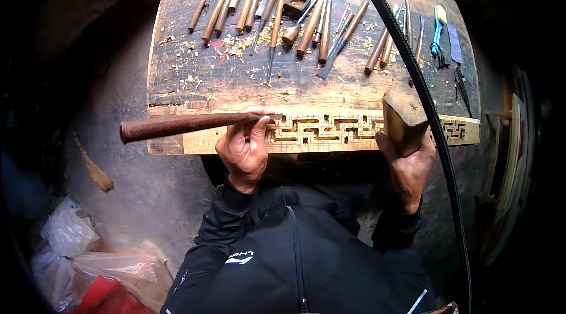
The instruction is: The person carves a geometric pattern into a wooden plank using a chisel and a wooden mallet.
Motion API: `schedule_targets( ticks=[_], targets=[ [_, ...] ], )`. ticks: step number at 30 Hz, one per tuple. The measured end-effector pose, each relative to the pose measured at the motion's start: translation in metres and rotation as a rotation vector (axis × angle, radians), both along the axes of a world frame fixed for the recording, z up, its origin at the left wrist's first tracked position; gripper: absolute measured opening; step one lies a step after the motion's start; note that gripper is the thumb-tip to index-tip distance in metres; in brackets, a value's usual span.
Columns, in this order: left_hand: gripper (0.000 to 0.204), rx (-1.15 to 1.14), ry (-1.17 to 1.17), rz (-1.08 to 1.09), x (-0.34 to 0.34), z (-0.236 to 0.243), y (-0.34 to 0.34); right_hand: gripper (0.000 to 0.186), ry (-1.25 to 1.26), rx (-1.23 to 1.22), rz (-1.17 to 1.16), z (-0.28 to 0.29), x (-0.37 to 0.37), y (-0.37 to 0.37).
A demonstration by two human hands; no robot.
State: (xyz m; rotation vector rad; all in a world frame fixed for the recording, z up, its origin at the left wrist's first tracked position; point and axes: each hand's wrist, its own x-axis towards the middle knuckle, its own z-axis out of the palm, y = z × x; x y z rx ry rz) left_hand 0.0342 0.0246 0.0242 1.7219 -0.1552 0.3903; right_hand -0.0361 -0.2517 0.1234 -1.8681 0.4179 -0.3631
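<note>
A pale wooden board (361,143) with a pencilled grid and a cut-through fretwork pattern lies along the workbench's near edge. My left hand (243,150) pinches a chisel (187,126) near its blade end. Its dark wooden handle points out to the left, and the blade tip reaches the left end of the fretwork. My right hand (408,167) grips a wooden mallet (405,115), a thick squared block standing over the right part of the board. The mallet hides some of the pattern, and most of my right fingers are behind it.
Several wooden-handled chisels (253,5) lie across the back of the scarred workbench (330,91), among wood shavings (236,46). A small dark box (296,5) and a blue brush (437,34) lie there too. A black cable (433,108) crosses the view at right. Plastic bags (106,261) sit on the floor.
</note>
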Motion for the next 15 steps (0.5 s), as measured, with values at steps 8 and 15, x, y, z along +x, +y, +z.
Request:
schedule_targets(
  ticks=[8, 15],
  targets=[
    [0.017, -0.006, 0.071, -0.026, -0.003, -0.009, -0.002, 0.055, -0.008, -0.006, 0.014, -0.005, 0.005, 0.003],
    [0.018, 0.089, -0.026, -0.028, 0.002, -0.006, -0.004, 0.059, -0.001, -0.041, 0.045, -0.003, 0.008, 0.002]
  ],
)
